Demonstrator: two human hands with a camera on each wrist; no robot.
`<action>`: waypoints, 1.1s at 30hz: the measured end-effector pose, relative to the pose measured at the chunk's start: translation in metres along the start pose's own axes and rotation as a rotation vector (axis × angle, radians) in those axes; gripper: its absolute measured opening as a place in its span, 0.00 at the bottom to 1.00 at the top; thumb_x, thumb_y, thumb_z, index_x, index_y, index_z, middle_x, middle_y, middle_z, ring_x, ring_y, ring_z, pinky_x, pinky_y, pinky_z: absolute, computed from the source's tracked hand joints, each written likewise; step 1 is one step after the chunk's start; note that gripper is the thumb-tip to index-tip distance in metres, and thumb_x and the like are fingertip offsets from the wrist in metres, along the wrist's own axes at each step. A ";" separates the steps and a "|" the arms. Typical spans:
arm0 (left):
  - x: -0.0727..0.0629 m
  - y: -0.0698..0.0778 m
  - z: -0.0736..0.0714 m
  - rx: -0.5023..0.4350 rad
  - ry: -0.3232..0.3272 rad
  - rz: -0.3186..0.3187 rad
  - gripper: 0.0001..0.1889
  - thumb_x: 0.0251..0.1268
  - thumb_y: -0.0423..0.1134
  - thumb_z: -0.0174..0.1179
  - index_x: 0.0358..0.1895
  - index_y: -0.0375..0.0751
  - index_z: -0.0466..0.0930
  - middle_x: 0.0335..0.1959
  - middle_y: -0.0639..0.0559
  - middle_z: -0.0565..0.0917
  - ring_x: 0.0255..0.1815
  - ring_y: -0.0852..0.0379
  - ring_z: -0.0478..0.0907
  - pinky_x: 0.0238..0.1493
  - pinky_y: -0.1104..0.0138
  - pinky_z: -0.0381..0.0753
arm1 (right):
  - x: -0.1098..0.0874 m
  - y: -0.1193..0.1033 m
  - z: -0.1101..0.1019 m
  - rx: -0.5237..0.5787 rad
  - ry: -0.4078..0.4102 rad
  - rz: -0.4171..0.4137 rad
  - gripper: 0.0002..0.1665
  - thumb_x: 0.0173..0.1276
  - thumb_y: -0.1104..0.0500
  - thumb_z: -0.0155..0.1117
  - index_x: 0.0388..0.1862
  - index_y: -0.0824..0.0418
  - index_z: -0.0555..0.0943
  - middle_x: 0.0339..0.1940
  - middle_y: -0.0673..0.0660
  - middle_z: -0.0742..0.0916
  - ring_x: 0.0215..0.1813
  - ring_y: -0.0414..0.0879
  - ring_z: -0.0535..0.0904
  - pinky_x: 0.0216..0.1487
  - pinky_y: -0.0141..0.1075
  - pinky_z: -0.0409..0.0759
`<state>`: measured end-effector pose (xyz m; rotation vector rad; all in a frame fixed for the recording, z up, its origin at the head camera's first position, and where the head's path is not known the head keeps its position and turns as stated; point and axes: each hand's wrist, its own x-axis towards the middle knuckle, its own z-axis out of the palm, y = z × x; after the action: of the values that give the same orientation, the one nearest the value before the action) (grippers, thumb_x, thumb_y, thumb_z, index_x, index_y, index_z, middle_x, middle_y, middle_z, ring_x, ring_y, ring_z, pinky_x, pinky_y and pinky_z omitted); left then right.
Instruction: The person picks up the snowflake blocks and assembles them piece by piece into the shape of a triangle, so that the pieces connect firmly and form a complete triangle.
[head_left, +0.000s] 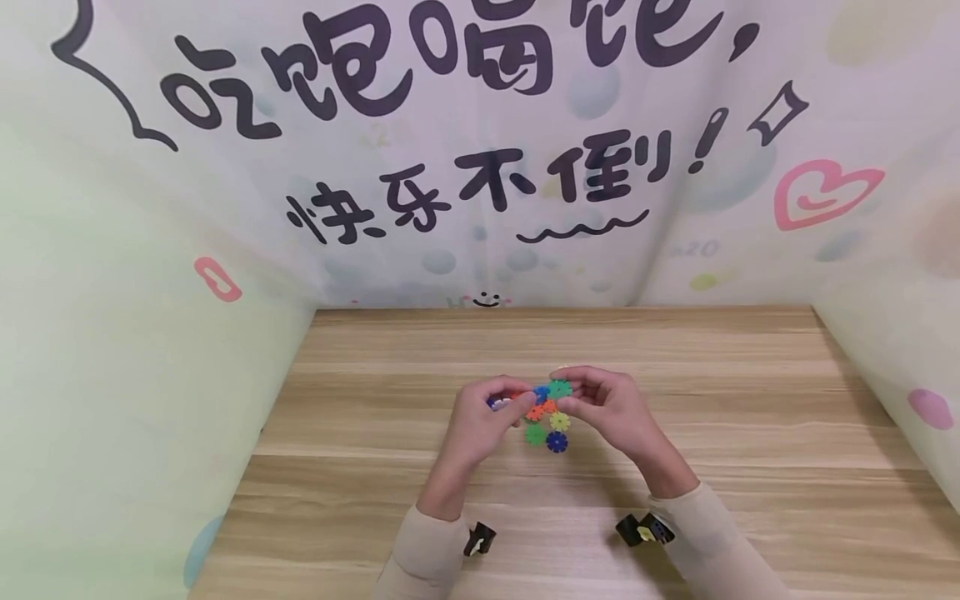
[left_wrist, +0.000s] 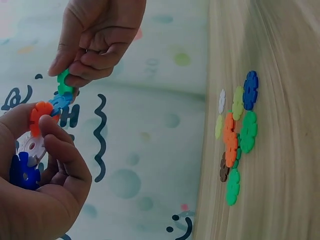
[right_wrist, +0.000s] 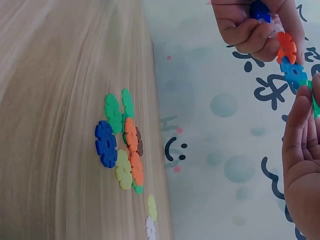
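A chain of interlocking snowflake discs is held up between both hands above the table. It runs from a dark blue disc (left_wrist: pixel 25 172) through a white disc (left_wrist: pixel 32 146), an orange disc (left_wrist: pixel 41 117) and a light blue disc (right_wrist: pixel 293 73) to a green disc (left_wrist: pixel 64 82). My left hand (head_left: pixel 480 418) pinches the orange disc between thumb and finger, with the white and dark blue ones beside its curled fingers. At the other end, my right hand (head_left: pixel 611 410) pinches the green disc, which is joined to the light blue one.
Loose discs lie in a cluster on the wooden table (head_left: pixel 360 483) below the hands: orange (right_wrist: pixel 136 169), green (right_wrist: pixel 113 113), dark blue (right_wrist: pixel 105 144), yellow (right_wrist: pixel 123 170) and brown (left_wrist: pixel 224 167). A white disc (left_wrist: pixel 222 101) lies nearby. Behind the table hangs a printed cloth (head_left: pixel 480 267).
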<state>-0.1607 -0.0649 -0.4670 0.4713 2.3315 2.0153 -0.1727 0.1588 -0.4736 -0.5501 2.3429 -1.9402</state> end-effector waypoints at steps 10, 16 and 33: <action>-0.002 0.014 -0.002 0.027 -0.013 0.008 0.07 0.68 0.33 0.65 0.43 0.33 0.86 0.30 0.46 0.84 0.27 0.48 0.79 0.25 0.73 0.76 | 0.001 -0.002 -0.003 0.005 -0.059 0.001 0.17 0.67 0.64 0.69 0.55 0.62 0.84 0.34 0.62 0.80 0.31 0.49 0.79 0.34 0.36 0.84; -0.001 0.006 -0.002 -0.005 -0.007 0.061 0.06 0.68 0.37 0.66 0.41 0.39 0.88 0.29 0.51 0.83 0.26 0.58 0.77 0.25 0.72 0.76 | 0.001 -0.005 -0.002 0.010 -0.062 0.023 0.18 0.67 0.65 0.69 0.55 0.66 0.82 0.34 0.64 0.81 0.31 0.48 0.81 0.35 0.37 0.85; 0.001 0.000 0.004 0.017 0.006 0.093 0.10 0.69 0.44 0.65 0.44 0.41 0.87 0.33 0.52 0.85 0.31 0.50 0.82 0.31 0.65 0.85 | 0.001 -0.007 -0.001 -0.010 -0.055 0.048 0.17 0.68 0.64 0.69 0.56 0.61 0.83 0.36 0.65 0.80 0.33 0.51 0.81 0.35 0.36 0.84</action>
<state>-0.1609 -0.0604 -0.4678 0.5853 2.3743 2.0404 -0.1722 0.1581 -0.4663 -0.5361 2.3119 -1.8698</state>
